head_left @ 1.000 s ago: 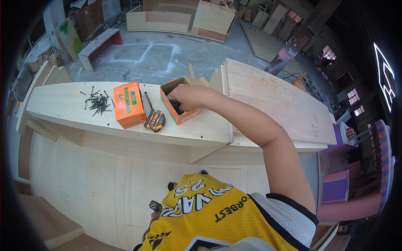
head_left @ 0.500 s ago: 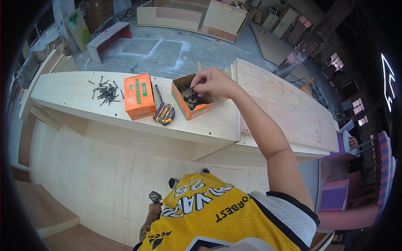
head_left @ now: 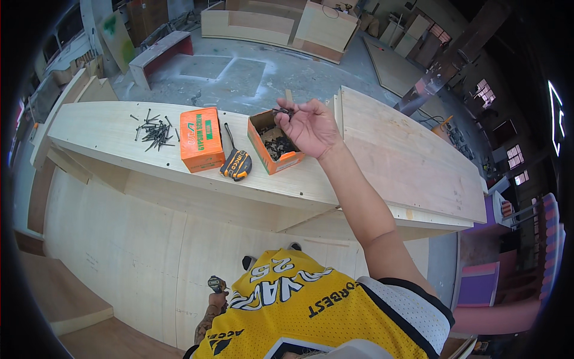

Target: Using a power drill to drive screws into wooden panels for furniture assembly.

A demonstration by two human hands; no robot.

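My right hand (head_left: 312, 127) is raised over an open orange cardboard box (head_left: 284, 164), palm partly turned up. Its fingers pinch a few dark screws (head_left: 281, 112). More dark screws (head_left: 277, 146) lie inside the box. Low at my left side, my left hand (head_left: 217, 300) grips a cordless drill (head_left: 216, 283); its fingers are partly hidden. A closed orange screw box (head_left: 201, 140) and a black-and-orange tape measure (head_left: 237, 164) are beside the open box. A loose pile of dark screws (head_left: 156, 134) lies at the left on the wooden counter (head_left: 107, 128).
A wider wooden panel (head_left: 412, 161) joins the counter at the right. Below is a pale plywood base (head_left: 137, 239), with a wooden step (head_left: 78, 293) at lower left. Beyond the counter are a low bench (head_left: 156, 55) and a long wooden cabinet (head_left: 257, 27) on the grey floor.
My right hand has lifted out of the open box with screws and turned its palm upward. The left hand stays low with the drill.
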